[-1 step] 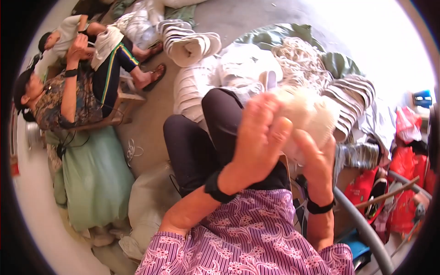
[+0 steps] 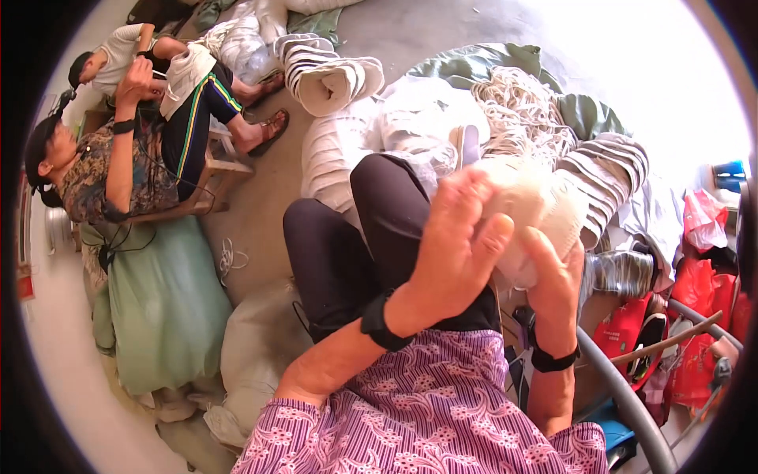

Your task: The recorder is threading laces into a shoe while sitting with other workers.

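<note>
In front of my lap, my right hand [image 2: 557,280] grips a cream cloth shoe sole [image 2: 545,197], thumb on the near face. Stitch marks run near the sole's right edge. The fingers behind it are mostly hidden. My left hand [image 2: 454,257] is raised beside the sole's left side, fingers stretched upward and thumb apart. Its fingertips are blurred, and I cannot tell whether they touch the sole. Nothing shows in that hand. Right beyond the sole lies a stack of grey-and-white soles [image 2: 608,178].
White bundles [image 2: 339,150] and a heap of cream cord [image 2: 521,110] lie ahead. More stacked soles [image 2: 335,83] stand farther off. Two people sit at the left, near a green sack [image 2: 166,300]. A grey metal tube [image 2: 624,395] and red bags [image 2: 695,284] are at my right.
My left hand has shifted slightly right and down. My right hand and the sole have moved only a little. The surroundings look the same.
</note>
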Demonstrator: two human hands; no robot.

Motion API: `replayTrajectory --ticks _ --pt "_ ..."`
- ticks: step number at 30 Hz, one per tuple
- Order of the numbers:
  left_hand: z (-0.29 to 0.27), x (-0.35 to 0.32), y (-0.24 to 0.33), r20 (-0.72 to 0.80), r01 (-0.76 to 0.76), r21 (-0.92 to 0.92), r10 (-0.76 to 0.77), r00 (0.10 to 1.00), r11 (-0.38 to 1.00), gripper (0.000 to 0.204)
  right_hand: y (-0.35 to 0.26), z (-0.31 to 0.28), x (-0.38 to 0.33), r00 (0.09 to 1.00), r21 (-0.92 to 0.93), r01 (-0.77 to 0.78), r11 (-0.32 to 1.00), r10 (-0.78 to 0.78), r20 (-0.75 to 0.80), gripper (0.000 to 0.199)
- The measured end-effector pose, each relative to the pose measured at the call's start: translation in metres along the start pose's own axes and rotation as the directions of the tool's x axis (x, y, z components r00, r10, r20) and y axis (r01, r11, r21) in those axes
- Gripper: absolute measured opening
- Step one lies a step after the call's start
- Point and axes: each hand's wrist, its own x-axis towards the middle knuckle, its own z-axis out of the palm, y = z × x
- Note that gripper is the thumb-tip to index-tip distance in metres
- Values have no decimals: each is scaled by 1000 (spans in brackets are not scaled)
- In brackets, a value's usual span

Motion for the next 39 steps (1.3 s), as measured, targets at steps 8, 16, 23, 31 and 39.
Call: replayTrajectory --ticks 8,16,23,31,39 --pt "-26 -11 -34 -64 64 223 -51 997 973 33 38 -130 33 932 -601 258 756 -358 -51 48" --pt "-102 -39 -89 -315 326 119 -276 908 938 18 28 -253 43 831 526 58 849 251 -497 36" --pt "-105 -63 -106 -275 425 154 -374 886 892 13 87 -282 13 653 546 105 831 356 -668 36" --pt "-105 -60 -117 -258 483 203 -430 866 852 10 114 -291 14 679 578 177 797 327 -658 35" --pt "-91 -62 -119 -239 571 113 -535 810 813 8 77 -233 132 844 288 130 949 46 -534 33"
